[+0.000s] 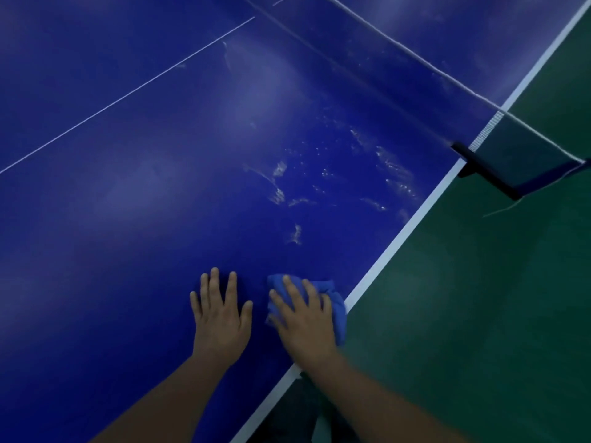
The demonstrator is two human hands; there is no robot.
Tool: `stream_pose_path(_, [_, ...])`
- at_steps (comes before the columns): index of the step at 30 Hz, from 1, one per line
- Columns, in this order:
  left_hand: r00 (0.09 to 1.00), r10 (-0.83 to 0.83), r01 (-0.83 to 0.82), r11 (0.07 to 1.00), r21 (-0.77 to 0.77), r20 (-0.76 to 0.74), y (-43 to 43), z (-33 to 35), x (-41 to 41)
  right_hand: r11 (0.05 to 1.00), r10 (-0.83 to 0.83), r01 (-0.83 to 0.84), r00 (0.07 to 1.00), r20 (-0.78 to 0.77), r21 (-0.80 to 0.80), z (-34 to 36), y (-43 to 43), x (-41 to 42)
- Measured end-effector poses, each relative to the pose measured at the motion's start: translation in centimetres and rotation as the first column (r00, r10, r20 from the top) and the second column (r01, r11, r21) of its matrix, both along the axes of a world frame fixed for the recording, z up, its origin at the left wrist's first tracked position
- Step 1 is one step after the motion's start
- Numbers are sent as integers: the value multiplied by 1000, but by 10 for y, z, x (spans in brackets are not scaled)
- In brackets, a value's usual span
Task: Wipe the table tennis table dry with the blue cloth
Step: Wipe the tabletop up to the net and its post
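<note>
Though the near stretch of the table tennis table [134, 238] looks dry, water droplets [367, 174] glisten in one scattered patch toward the net [499, 155], so I judge the wiping only partly done. One blue cloth [335, 302] lies bunched by the white side line, pressed under the right hand [303, 321] (fingers spread flat); the left hand [220, 311] rests flat beside it, holding nothing.

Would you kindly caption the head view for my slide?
Right hand presses blue cloth on the wet table; left hand rests flat beside it.
</note>
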State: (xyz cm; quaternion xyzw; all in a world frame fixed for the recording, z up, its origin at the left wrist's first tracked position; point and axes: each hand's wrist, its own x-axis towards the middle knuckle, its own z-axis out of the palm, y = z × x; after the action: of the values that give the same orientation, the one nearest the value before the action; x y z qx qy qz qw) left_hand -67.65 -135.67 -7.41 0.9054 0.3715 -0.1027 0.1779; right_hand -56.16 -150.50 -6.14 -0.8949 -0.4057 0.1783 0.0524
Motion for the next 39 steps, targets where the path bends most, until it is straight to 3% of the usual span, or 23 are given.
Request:
stream_pose_path(2, [1000,2,-2,1000,-6,0,1,0,-4,995,95,-95,995,1,8,-5,-10,-2])
stream_pose_path(4, [1000,-19,19,999,-27,-15,2,1,-8,999,41,-39,997,69,-22,-12,-20,41])
stream_pose_path(6, [1000,-21,21,999,-24,-15,4,2,-10,982,-179,187,973,146,-42,-12,-32,104])
stream_pose_path(8, [1000,-15,14,1000,-25,-18,3,1,-8,890,-451,456,886,107,-16,1,-43,162])
stream_pose_path(10, [1000,-10,10,1000,-26,-10,1,2,-6,842,-540,538,841,46,48,19,-42,193])
stream_pose_path(12, [1000,4,-4,1000,-29,-6,-1,3,-4,899,-429,418,901,71,132,33,-23,185])
stream_pose_path(15, [998,61,-61,997,-36,8,-5,7,-2,984,-55,40,995,84,173,29,7,111])
stream_pose_path(17, [994,107,-106,994,-35,17,-7,9,-3,952,249,-261,964,95,159,9,10,47])
stream_pose_path(19, [990,137,-137,990,-22,21,-9,10,-6,895,435,-443,892,121,48,-11,3,12])
stream_pose_path(24, [987,158,-158,987,-19,-5,-14,9,-18,893,446,-450,882,155,-10,-23,29,51])
stream_pose_path(31, [974,226,-226,974,8,-9,-19,4,3,963,269,-268,952,145,-23,-18,108,191])
stream_pose_path(35, [958,286,-286,958,20,0,-9,-1,34,988,148,-153,981,128,30,-5,124,227])
stream_pose_path(37, [941,338,-338,940,36,2,-1,-2,49,939,295,-317,942,162,136,-3,114,213])
stream_pose_path(39, [917,398,-398,916,59,6,9,-5,59,784,562,-595,801,206,174,-11,94,173])
